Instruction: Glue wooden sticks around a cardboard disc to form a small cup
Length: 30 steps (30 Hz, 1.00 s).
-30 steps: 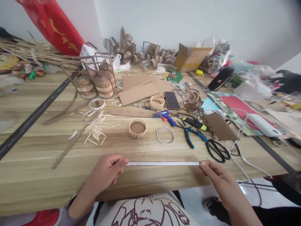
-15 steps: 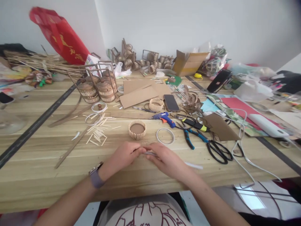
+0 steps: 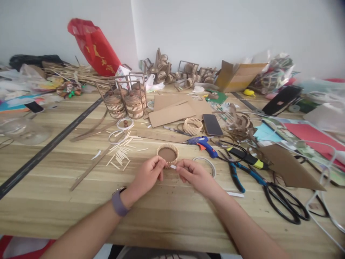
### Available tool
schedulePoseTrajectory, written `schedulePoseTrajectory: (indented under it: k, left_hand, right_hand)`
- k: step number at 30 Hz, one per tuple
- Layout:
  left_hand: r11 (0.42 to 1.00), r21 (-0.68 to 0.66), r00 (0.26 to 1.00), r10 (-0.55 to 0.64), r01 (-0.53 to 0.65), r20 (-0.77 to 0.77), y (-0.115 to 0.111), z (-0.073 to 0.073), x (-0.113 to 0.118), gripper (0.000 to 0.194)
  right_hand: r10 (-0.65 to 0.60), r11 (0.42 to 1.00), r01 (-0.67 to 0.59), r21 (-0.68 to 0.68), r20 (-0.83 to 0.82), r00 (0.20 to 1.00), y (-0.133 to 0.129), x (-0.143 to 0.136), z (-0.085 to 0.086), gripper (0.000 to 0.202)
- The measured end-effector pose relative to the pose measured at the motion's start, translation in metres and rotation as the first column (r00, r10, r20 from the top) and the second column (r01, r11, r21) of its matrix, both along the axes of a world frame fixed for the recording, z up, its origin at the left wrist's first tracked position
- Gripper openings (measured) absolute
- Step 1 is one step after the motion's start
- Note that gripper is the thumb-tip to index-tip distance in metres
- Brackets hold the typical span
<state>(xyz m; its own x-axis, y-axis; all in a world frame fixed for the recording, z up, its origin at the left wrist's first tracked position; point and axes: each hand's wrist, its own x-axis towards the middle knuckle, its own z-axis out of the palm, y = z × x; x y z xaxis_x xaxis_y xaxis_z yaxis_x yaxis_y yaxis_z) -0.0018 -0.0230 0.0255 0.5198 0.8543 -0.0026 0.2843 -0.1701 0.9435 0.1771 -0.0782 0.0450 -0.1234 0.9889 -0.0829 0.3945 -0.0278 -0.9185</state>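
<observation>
Between the thumb and fingers of my right hand (image 3: 194,175) is a small white strip (image 3: 173,167), its short end poking out toward the left. My left hand (image 3: 151,172) is closed in a pinch close by; what its fingertips hold, if anything, is hidden. Just beyond both hands stands a small round basket (image 3: 167,154) with a brown base and a wall of short pale sticks. My left fingertips overlap its near edge in view; whether they touch it I cannot tell. A white ring (image 3: 212,169) lies partly behind my right hand.
Loose pale sticks (image 3: 122,154) and two white rings lie left. A blue glue gun (image 3: 206,146), a second stick ring (image 3: 192,126), a phone (image 3: 212,124), pliers (image 3: 237,180) and black-handled scissors (image 3: 287,205) lie right. Lidded baskets (image 3: 134,105) stand behind, left of cardboard sheets (image 3: 172,114).
My hands have moved apart and forward to the stick basket, and the white strip's end now shows between them. The whole view has shifted, with the table things sitting farther right.
</observation>
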Motion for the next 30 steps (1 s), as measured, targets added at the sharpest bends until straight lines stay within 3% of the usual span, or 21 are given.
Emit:
schedulePoseTrajectory:
  k: [3,8,14,30]
  left_hand:
    - [0.997,-0.073,0.998,-0.017,0.022,0.057,-0.001,0.001,0.001,0.035]
    - [0.985,-0.144,0.989,-0.076,0.093,0.124,-0.008,0.0,0.003,0.028]
    - [0.996,-0.057,0.996,-0.063,0.066,0.056,-0.012,0.001,0.001,0.022]
    - [0.997,0.072,1.0,-0.023,0.022,0.008,-0.015,-0.002,0.003,0.018]
  right_hand:
    - [-0.056,0.998,0.056,-0.004,-0.073,0.996,0.0,0.001,0.001,0.031]
    - [-0.021,1.0,0.022,0.013,-0.05,0.999,0.0,0.0,-0.003,0.03]
    - [0.01,1.0,-0.01,-0.016,-0.001,1.0,0.0,0.001,-0.007,0.028]
    - [-0.016,1.0,0.019,0.021,-0.127,0.992,0.005,0.012,-0.012,0.028]
